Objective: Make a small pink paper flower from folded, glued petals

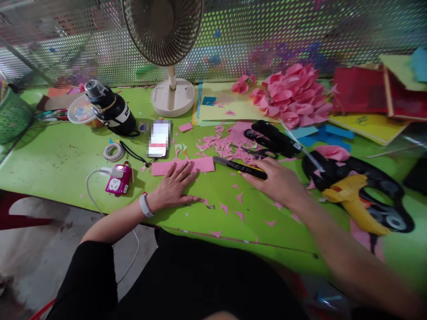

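Note:
A pink paper strip [206, 164] lies flat on the green table. My left hand [178, 182] rests on it with its fingers spread, the fingertips over the strip and the thumb on the tabletop. My right hand [271, 178] is closed around a black and yellow utility knife [238, 166]. The knife's blade points left, close to the right end of the strip. Pink paper scraps [220, 140] are heaped behind the knife, and several small triangles lie scattered in front of it. Scissors [262, 152] sit partly among the scraps, by a black stapler [275, 135].
A fan [171, 98] stands at the back, near a black bottle [115, 113] and a phone [159, 138]. A tape roll [113, 152] and a purple socket block [119, 180] are at left. Pink paper flowers [293, 95] pile up behind; a yellow glue gun [355, 202] lies right.

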`<state>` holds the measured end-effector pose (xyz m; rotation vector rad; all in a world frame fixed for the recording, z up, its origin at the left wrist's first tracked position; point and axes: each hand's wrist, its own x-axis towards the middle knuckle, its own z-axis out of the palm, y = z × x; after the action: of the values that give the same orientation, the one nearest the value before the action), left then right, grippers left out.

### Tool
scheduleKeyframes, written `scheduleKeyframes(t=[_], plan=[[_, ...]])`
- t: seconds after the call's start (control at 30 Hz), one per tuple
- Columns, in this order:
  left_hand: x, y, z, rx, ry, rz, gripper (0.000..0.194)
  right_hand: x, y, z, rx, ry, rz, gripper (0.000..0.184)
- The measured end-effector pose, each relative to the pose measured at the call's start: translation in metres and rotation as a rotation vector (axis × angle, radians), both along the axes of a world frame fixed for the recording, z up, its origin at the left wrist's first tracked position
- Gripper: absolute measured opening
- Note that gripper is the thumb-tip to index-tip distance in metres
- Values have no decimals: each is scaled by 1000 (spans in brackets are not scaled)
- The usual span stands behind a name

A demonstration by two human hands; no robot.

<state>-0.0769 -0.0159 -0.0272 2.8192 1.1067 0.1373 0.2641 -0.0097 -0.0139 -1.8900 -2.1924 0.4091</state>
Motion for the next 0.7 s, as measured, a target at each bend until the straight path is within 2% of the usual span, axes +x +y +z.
scheduleKeyframes(t=[0.33,0.4,0.57,0.7], plan=[[0,0,-2,-4,-28,6,98,-3,-4,2,58,41,157,43],[0,0,-2,-4,-32,1,98,-2,-5,3,56,28,138,45],[0,1,-2,0,-20,1,97,5,-3,5,0,-37,-18,49],[0,1,-1,1,-17,-2,97,10,-2,6,-10,-12,-52,47]])
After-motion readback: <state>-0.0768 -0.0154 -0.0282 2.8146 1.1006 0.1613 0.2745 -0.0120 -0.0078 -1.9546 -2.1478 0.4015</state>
